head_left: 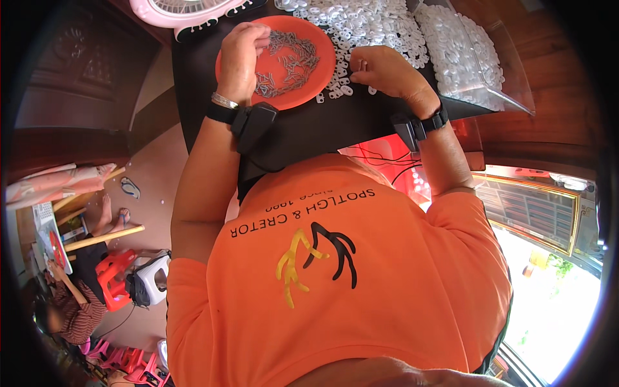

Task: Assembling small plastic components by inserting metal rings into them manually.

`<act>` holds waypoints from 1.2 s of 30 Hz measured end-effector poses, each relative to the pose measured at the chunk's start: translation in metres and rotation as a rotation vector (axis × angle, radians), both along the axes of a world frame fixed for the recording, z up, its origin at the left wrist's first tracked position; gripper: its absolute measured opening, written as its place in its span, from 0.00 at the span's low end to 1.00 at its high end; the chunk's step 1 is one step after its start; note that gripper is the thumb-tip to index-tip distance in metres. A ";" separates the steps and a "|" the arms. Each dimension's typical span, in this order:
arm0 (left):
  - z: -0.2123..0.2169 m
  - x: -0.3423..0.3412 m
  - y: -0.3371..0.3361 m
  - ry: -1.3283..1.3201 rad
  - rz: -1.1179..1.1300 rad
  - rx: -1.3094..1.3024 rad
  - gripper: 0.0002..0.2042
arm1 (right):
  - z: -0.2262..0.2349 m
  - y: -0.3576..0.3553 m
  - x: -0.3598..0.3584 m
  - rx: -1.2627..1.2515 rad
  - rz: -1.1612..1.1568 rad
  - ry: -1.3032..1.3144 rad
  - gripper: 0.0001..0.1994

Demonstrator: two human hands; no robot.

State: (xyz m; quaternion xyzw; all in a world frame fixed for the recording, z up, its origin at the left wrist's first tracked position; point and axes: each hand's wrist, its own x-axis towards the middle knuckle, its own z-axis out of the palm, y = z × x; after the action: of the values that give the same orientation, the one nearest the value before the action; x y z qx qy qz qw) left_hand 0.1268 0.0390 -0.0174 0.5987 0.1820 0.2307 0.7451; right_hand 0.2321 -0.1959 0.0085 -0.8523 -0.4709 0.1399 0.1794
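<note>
My left hand [241, 57] is over the left side of an orange-red round plate [327, 61], its fingers curled inward toward a ring of small grey nails [300, 59]. Anything pinched in those fingers is too small to make out. To the right of the plate, my right hand [388, 72] hovers by a spread of small white plastic clips [340, 80]. Its thumb and fingers are drawn together, and what they hold, if anything, cannot be seen clearly. A large heap of the same white clips [380, 26] lies beyond this hand.
The black tabletop [316, 132] carries all this. A clear box of white clips [461, 51] stands at right, a pink-and-white fan [187, 13] at far left. Another person [80, 309] sits at lower left near red stool [115, 277] and white stool [152, 278].
</note>
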 end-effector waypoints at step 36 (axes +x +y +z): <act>0.017 -0.011 -0.009 0.022 -0.142 0.084 0.09 | -0.006 0.085 -0.016 0.345 0.185 -0.147 0.09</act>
State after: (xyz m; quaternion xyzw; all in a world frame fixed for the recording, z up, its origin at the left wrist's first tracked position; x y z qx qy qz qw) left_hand 0.1157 0.0303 -0.0008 0.6433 0.1376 0.1781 0.7318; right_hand 0.2161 -0.1112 0.0026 -0.7702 -0.5759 0.0106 0.2741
